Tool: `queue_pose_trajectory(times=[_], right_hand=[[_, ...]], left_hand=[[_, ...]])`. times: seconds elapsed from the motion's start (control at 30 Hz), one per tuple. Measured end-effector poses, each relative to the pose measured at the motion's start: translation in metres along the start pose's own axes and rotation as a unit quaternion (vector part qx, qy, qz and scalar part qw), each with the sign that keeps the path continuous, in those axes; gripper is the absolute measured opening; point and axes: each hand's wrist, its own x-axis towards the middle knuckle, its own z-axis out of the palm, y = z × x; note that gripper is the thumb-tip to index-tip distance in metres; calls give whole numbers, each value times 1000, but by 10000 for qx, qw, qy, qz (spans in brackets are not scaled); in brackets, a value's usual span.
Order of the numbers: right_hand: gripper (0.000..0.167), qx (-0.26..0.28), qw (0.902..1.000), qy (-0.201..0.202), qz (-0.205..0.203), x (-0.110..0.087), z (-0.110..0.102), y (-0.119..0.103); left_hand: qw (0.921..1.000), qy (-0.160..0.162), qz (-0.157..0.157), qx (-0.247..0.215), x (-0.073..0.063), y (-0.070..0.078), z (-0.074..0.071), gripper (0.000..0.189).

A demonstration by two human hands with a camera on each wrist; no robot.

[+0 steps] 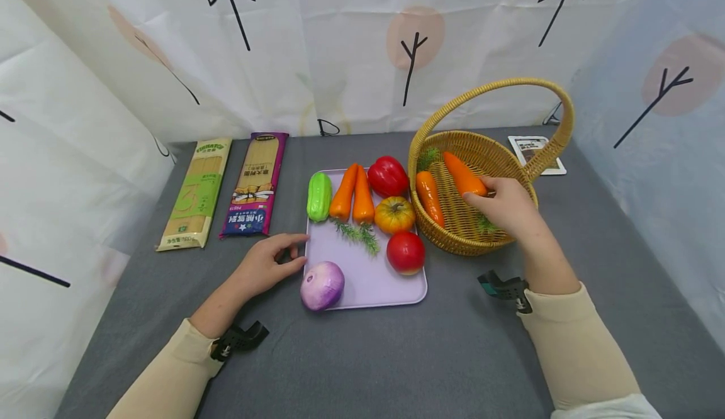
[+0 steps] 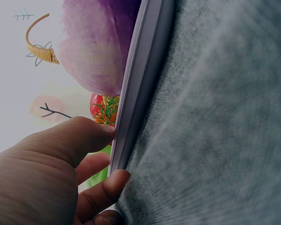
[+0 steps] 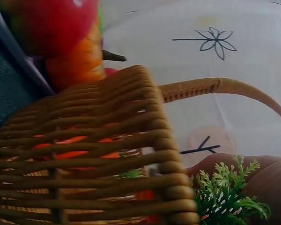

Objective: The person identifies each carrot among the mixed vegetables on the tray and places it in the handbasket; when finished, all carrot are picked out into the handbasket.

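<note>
My right hand reaches into the wicker basket and grips an orange carrot by its near end. Green carrot leaves show beside that hand in the right wrist view. Another carrot lies at the basket's left side. At the left edge of the lilac tray, my left hand touches the rim with thumb and fingertips. Nearest to it is a purple onion on the tray's front left corner. In the left wrist view the thumb meets the rim.
The tray also bears a green squash-like vegetable, two carrots, a red pepper, a small pumpkin and a tomato. Two noodle packs lie at the left. A white packet lies behind the basket, whose handle arches high.
</note>
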Motion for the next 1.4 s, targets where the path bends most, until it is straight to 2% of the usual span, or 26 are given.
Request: queue_pose_trajectory(times=[0.4, 0.53, 0.67, 0.97, 1.4], right_hand=[[49, -595, 9979, -107, -241, 12, 26, 8], [54, -743, 9967, -297, -161, 14, 30, 9], [63, -838, 9953, -483, -27, 15, 30, 10], [70, -829, 9944, -630, 162, 17, 30, 10], [74, -817, 9961, -253, 200, 5, 7, -3]], left_hand=[[10000, 2, 93, 3, 1, 0, -1, 42], [10000, -15, 68, -24, 1, 2, -2, 41], [10000, -36, 12, -33, 1, 3, -2, 41], [10000, -50, -10, -69, 0, 1, -2, 41], [9999, -43, -30, -88, 0, 0, -2, 41]])
